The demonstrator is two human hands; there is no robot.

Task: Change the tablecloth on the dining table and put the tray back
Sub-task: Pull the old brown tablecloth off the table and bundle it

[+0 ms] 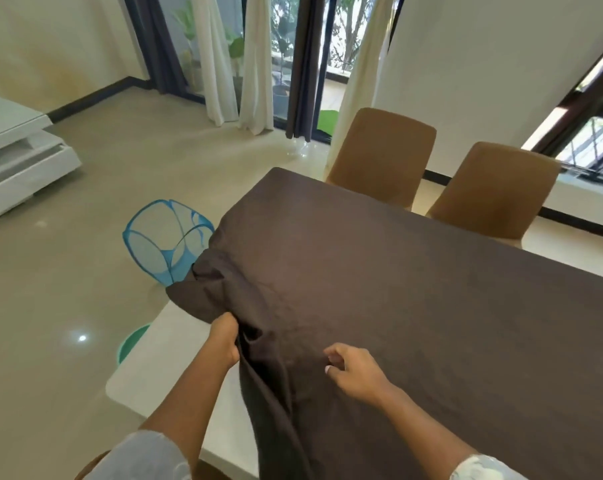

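Both hands were at the near end of the table, close together. Left hand [225,341] was closed in a fist around a bunched fold of the dark brown tablecloth [414,289], gripping it at the cloth's loose edge. Right hand [357,370] lay just to the right of it over the cloth, fingers curled with thumb and forefinger drawn near each other; whether it pinched the fabric or only rested there could not be told. From the right hand outward and away, the tablecloth lay spread flat over most of the table [161,358], while around the left hand it was rumpled and pulled back, leaving a bare white corner of the tabletop to that hand's left. A strip of cloth hung down off the table edge between the two forearms. Beyond the left hand, on the floor, stood a blue mesh basket [165,244], partly behind the rumpled cloth. Left of the left hand, a green round thing [134,342] showed on the floor, half hidden by the table corner. Far beyond the right hand, two tan chairs [385,154] stood at the table's far side.
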